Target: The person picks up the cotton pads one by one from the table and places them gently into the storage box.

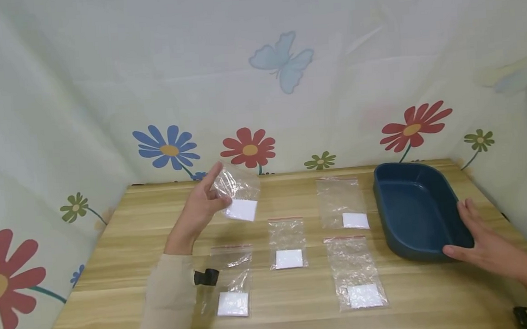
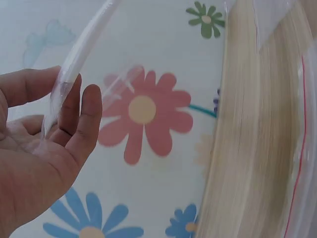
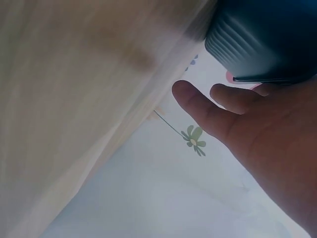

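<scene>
In the head view, my left hand (image 1: 198,204) pinches a clear zip bag (image 1: 239,186) between thumb and fingers, raised above the table. A white card-like piece sits in the bag's lower part. The left wrist view shows the bag (image 2: 64,91) edge-on at the fingertips. At the right, my right hand (image 1: 490,243) rests against the near right corner of a dark blue basin (image 1: 389,227). Its fingers are spread and fairly straight along the rim; in the right wrist view, fingers (image 3: 208,111) extend beside the basin's ribbed wall (image 3: 237,44).
Several more clear bags with white pieces lie flat on the wood-grain table: near left (image 1: 233,303), middle (image 1: 289,258), back right (image 1: 355,220) and near right (image 1: 364,295). A flower-printed curtain (image 1: 284,133) stands behind the table and along both sides.
</scene>
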The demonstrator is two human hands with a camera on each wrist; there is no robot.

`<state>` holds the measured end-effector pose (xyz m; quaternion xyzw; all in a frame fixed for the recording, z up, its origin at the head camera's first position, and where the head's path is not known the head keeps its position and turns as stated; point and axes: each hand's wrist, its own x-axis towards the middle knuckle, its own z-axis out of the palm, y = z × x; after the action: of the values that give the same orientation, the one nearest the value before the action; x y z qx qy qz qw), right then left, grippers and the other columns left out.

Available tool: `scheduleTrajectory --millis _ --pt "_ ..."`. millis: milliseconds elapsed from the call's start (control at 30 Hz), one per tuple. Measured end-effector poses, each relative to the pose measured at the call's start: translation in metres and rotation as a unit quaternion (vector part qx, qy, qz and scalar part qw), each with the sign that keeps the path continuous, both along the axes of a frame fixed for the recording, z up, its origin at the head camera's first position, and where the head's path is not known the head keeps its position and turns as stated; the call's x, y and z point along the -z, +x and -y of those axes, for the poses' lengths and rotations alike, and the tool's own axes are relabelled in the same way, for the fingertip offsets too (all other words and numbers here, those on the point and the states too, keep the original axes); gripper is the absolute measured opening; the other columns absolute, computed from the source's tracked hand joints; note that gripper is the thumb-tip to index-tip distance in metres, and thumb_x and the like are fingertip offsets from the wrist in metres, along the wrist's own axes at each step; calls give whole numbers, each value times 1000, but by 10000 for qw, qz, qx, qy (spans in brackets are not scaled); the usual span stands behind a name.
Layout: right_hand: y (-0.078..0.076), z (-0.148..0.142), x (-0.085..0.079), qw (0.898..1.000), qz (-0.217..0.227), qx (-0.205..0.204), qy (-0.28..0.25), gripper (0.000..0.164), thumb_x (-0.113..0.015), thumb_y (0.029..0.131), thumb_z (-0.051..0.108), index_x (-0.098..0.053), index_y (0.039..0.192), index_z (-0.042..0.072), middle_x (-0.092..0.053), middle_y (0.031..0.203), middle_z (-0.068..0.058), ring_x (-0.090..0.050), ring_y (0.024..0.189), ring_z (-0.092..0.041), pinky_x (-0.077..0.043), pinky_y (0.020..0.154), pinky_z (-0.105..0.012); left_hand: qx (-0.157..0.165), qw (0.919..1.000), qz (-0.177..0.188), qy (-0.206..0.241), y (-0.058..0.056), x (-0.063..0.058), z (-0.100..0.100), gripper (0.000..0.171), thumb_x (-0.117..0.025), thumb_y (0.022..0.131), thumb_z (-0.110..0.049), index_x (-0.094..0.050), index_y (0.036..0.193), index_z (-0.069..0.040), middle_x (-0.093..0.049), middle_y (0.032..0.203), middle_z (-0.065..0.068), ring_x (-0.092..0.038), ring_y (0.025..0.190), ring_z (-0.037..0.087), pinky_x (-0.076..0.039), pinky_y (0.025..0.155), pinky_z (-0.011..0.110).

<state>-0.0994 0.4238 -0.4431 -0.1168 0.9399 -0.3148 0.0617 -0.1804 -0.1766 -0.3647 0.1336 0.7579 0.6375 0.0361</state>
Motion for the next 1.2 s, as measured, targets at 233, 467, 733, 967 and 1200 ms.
scheduleTrajectory --millis 233,467,733,967,1200 --pt "1 0 -1 9999 25 -86 -139 111 -71 95 29 17 156 -1 31 157 -26 15 139 -61 -4 101 -80 9 9945 419 957 -1 4 -45 74 -59 94 11 -34 159 -14 -33 161 6 -60 94 15 -53 83 24" --pt "2 1 -4 9999 25 -6 -118 113 -71 94 31 17 156 0 31 158 -24 13 139 -63 -4 101 -80 629 9689 986 2180 -6 12 -85 69 -53 95 13 -30 158 -2 -31 162 10 -58 73 11 -52 73 21" --pt "1 -1 -4 9999 61 -14 -136 113 -71 94 31 19 156 2 32 158 -23 10 138 -66 -7 99 -81 1233 9801 485 1479 -8 9 -132 91 -60 89 14 -15 163 -12 -15 168 0 -59 70 9 -55 78 27" --pt "1 -3 -3 9998 0 -39 -220 114 -73 93 29 17 156 0 30 158 -26 14 140 -61 -5 102 -80 1357 9850 328 1018 -11 12 -182 99 -63 90 12 -9 164 -25 -66 105 10 -61 73 16 -57 77 34" --pt "1 -4 2 9996 138 14 -249 115 -73 93 29 19 156 2 30 159 -24 14 140 -60 -9 99 -81 1465 9839 289 982 -25 27 -224 102 -65 89 12 -6 164 -23 -69 89 12 -64 71 15 -57 74 32"
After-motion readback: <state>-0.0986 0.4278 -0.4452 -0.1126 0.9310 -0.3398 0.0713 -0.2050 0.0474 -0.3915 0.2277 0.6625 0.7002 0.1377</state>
